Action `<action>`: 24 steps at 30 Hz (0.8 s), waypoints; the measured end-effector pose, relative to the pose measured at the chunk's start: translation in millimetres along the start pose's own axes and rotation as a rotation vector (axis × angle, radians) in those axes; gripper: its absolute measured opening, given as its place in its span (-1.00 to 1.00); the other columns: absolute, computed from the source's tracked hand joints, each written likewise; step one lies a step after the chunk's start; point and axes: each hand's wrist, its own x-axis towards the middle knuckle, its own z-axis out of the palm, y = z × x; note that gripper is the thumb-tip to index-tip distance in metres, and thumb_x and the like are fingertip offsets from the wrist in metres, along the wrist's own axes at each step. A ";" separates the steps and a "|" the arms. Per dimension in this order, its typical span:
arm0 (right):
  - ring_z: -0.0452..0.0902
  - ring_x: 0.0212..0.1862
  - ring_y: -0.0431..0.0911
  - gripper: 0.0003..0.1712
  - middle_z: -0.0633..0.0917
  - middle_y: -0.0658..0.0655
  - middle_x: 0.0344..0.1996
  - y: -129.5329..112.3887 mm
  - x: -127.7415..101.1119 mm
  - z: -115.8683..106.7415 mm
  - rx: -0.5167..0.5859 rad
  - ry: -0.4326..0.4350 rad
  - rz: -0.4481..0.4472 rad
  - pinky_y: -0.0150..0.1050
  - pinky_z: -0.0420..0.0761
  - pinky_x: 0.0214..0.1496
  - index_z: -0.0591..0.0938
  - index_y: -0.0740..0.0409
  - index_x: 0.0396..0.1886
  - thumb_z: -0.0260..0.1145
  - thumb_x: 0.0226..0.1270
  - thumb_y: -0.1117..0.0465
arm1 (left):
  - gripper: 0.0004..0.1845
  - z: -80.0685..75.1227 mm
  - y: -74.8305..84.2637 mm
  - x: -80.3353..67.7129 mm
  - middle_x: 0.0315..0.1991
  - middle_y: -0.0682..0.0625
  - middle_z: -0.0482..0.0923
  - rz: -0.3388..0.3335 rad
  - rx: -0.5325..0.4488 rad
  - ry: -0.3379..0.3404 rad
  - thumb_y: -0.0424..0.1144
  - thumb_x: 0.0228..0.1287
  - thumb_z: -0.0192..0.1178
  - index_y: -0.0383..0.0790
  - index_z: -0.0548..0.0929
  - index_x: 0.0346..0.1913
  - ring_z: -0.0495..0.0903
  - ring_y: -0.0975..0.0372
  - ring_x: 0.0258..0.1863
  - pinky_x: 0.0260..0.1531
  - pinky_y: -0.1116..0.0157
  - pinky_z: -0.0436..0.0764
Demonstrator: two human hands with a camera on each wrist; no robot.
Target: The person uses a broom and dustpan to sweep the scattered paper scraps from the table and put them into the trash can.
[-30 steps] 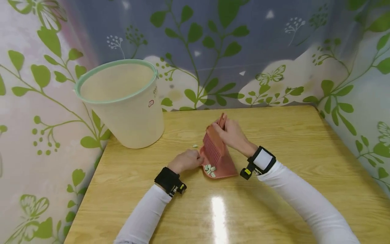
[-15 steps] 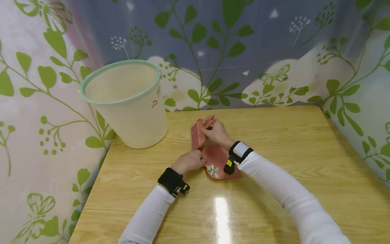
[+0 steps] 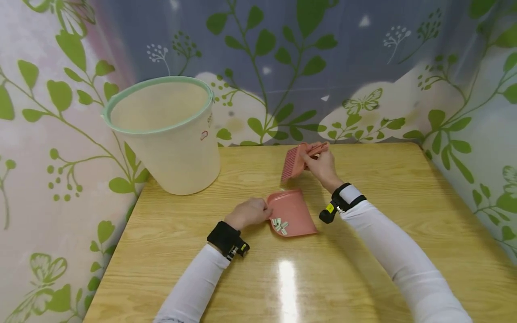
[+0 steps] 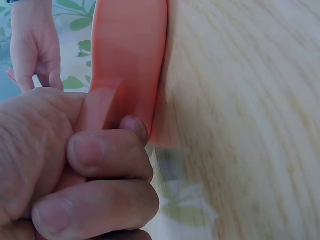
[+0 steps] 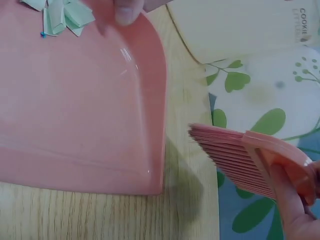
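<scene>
A pink dustpan [image 3: 295, 211] lies on the table in front of the person. My left hand [image 3: 248, 212] grips its handle, fingers curled round it in the left wrist view. Several pale green paper scraps [image 3: 280, 226] sit in the pan near that handle. Beyond the pan, my right hand [image 3: 324, 168] holds a pink hand brush [image 3: 294, 164] by its handle. In the right wrist view the bristles [image 5: 227, 152] hang apart from the pan, over the table's far edge as seen there. Part of the brush handle is hidden by the fingers.
A tall cream bin [image 3: 173, 157] with a mint green rim stands at the table's back left. The wooden table [image 3: 375, 179] meets leaf-patterned walls [image 3: 242, 58] at the back and sides.
The brush went from inside the pan to its far left, then back right behind it. A scrap lying left of the pan one second ago no longer shows there. The left hand keeps its hold.
</scene>
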 end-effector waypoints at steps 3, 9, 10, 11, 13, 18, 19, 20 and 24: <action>0.66 -0.23 -0.19 -0.71 0.57 0.20 -0.13 4.0 -2.0 1.2 0.089 -0.014 0.020 -0.38 0.71 -0.31 0.49 0.37 0.03 0.34 0.50 0.29 | -0.51 -0.5 -1.0 -0.4 -0.65 0.10 0.29 -0.017 0.008 0.000 -0.08 0.63 0.04 -0.05 0.39 -0.61 0.28 0.27 -0.67 -0.60 0.32 0.24; 0.69 -0.05 0.04 -0.73 0.66 0.34 -0.06 14.4 -7.6 7.0 -0.123 -0.084 -0.004 -0.35 0.65 -0.09 0.61 0.40 0.00 0.35 0.49 0.25 | -0.51 -0.2 0.5 0.7 -0.64 0.10 0.30 -0.024 0.009 -0.006 -0.08 0.62 0.04 -0.05 0.39 -0.61 0.29 0.27 -0.67 -0.60 0.31 0.24; 0.69 0.00 0.11 -0.73 0.67 0.37 -0.04 15.9 -7.4 6.2 -0.174 -0.080 -0.022 -0.32 0.64 -0.06 0.63 0.40 -0.02 0.35 0.49 0.25 | -0.51 0.0 0.5 1.0 -0.65 0.10 0.30 -0.023 0.005 -0.007 -0.08 0.62 0.04 -0.05 0.39 -0.61 0.29 0.27 -0.67 -0.61 0.31 0.24; 0.69 0.04 0.18 -0.73 0.67 0.40 -0.02 17.1 -6.9 4.6 -0.200 -0.077 -0.035 -0.27 0.64 -0.03 0.62 0.41 -0.02 0.34 0.48 0.26 | -0.51 0.0 0.3 1.1 -0.65 0.10 0.29 -0.022 0.002 -0.006 -0.08 0.62 0.04 -0.05 0.39 -0.61 0.29 0.27 -0.67 -0.61 0.31 0.24; 0.68 0.08 0.26 -0.72 0.66 0.45 0.00 18.6 -5.2 -2.2 -0.240 -0.062 -0.047 -0.23 0.63 -0.04 0.60 0.42 0.00 0.32 0.47 0.27 | -0.50 0.4 -0.1 1.6 -0.66 0.10 0.29 -0.016 -0.005 -0.003 -0.09 0.63 0.04 -0.05 0.39 -0.62 0.28 0.27 -0.68 -0.61 0.31 0.23; 0.70 -0.02 0.22 -0.71 0.66 0.44 -0.04 20.5 -1.6 -29.6 -0.300 -0.023 -0.027 -0.45 0.54 -0.30 0.56 0.42 0.01 0.27 0.47 0.27 | -0.51 1.5 -1.0 2.0 -0.67 0.11 0.27 -0.005 -0.011 -0.002 -0.09 0.63 0.04 -0.06 0.39 -0.61 0.27 0.27 -0.68 -0.61 0.32 0.22; 0.71 -0.07 0.15 -0.71 0.66 0.41 -0.05 20.7 -1.8 -35.2 -0.310 -0.008 -0.019 -0.51 0.51 -0.34 0.55 0.42 0.01 0.27 0.47 0.26 | -0.51 1.5 -1.1 1.9 -0.67 0.11 0.27 -0.006 -0.011 -0.004 -0.09 0.64 0.04 -0.05 0.40 -0.61 0.27 0.27 -0.68 -0.61 0.32 0.22; 0.71 -0.15 0.06 -0.72 0.66 0.39 -0.09 20.8 -2.1 -40.5 -0.306 0.006 -0.009 -0.53 0.50 -0.38 0.55 0.41 0.00 0.27 0.47 0.26 | -0.51 1.6 -1.1 1.7 -0.66 0.11 0.27 -0.008 -0.008 -0.005 -0.09 0.64 0.04 -0.05 0.40 -0.60 0.28 0.27 -0.68 -0.61 0.32 0.23; 0.58 -0.38 -0.31 -0.72 0.61 0.28 -0.17 21.0 -3.8 -57.1 -0.212 0.079 -0.007 -0.54 0.51 -0.46 0.55 0.40 0.01 0.25 0.46 0.27 | -0.51 1.8 -0.4 0.9 -0.66 0.11 0.27 -0.011 -0.010 -0.004 -0.09 0.64 0.04 -0.05 0.40 -0.60 0.28 0.27 -0.68 -0.61 0.31 0.23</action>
